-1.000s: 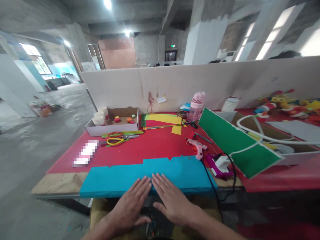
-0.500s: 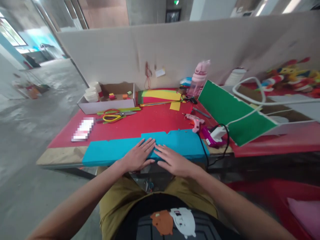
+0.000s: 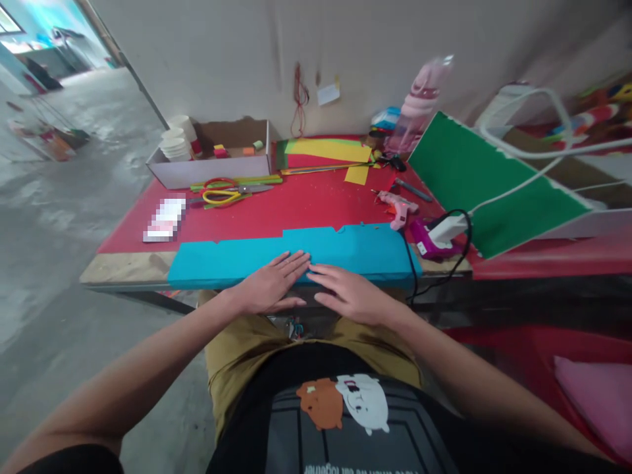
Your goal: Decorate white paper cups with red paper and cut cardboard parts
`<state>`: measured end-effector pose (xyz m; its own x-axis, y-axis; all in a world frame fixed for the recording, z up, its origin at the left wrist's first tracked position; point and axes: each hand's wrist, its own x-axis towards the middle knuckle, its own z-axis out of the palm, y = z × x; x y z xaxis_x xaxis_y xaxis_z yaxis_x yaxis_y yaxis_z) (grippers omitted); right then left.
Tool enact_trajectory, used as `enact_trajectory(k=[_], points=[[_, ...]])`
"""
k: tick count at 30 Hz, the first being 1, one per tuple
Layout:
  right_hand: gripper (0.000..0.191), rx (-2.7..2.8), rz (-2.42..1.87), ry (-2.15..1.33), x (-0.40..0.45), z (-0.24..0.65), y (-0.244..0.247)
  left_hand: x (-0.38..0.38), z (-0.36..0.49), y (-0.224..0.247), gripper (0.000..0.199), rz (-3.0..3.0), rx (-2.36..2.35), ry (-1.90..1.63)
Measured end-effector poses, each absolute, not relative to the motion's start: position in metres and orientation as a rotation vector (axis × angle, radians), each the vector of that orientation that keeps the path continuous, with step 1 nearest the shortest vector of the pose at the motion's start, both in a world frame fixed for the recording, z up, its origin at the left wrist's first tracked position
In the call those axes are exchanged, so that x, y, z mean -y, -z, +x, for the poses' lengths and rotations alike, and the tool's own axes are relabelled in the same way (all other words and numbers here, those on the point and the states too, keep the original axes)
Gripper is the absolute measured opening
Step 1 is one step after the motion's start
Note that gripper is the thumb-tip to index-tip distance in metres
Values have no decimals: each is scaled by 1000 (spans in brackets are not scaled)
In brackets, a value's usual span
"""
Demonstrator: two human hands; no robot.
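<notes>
A long blue sheet (image 3: 227, 260) lies along the front edge of the red-covered table (image 3: 316, 204). My left hand (image 3: 275, 282) rests on its front edge, fingers stretched out and pointing right. From the other side, my right hand (image 3: 348, 291) touches the same edge with extended fingers, its fingertips close to those of my left hand. Neither hand grips anything. Behind the sheet are yellow-and-red-handled scissors (image 3: 230, 191) on the left and a pink glue gun (image 3: 399, 207) on the right.
A blurred phone (image 3: 166, 219) lies at left. An open box (image 3: 212, 172) with paper cups stands behind it. At right are a purple power strip (image 3: 427, 243) with cables, a leaning green board (image 3: 498, 187) and a pink bottle (image 3: 419, 105). Yellow sheets (image 3: 336, 151) lie at the back.
The view has tilted downward, so the table and its objects appear higher. Both hands remain on the front edge of the blue sheet, nearly unchanged.
</notes>
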<state>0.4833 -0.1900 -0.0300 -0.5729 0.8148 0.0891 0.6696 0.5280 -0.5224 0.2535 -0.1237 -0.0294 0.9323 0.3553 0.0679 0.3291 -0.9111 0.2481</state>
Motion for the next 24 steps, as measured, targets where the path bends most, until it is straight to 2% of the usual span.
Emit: enact_trajectory(k=[2, 5, 7, 9, 12, 13, 15, 16, 18, 21, 24], points=[[56, 2369, -1236, -628, 184, 490, 25, 122, 249, 21, 56, 2788, -419, -182], [65, 2246, -1419, -421, 164, 486, 35, 105, 252, 22, 51, 2818, -633, -333], [75, 2237, -1542, -334, 157, 476, 47, 96, 259, 31, 58, 2884, -821, -353], [78, 2341, -1471, -335, 161, 470, 52, 99, 263, 40, 71, 2943, -854, -284], [64, 2442, -1238, -529, 178, 479, 41, 117, 257, 39, 79, 2977, -636, -161], [55, 2434, -1178, -631, 182, 487, 35, 123, 254, 34, 76, 2962, -534, -142], [48, 2330, -1146, -774, 181, 502, 28, 127, 247, 23, 58, 2903, -323, -109], [48, 2218, -1216, -731, 177, 507, 28, 125, 246, 18, 49, 2877, -299, -131], [49, 2053, -1367, -499, 165, 508, 35, 117, 250, 16, 45, 2881, -448, -238], [59, 2053, -1519, -276, 158, 491, 54, 111, 266, 29, 59, 2968, -771, -271], [63, 2194, -1387, -476, 175, 480, 55, 125, 273, 45, 81, 3024, -736, -184]])
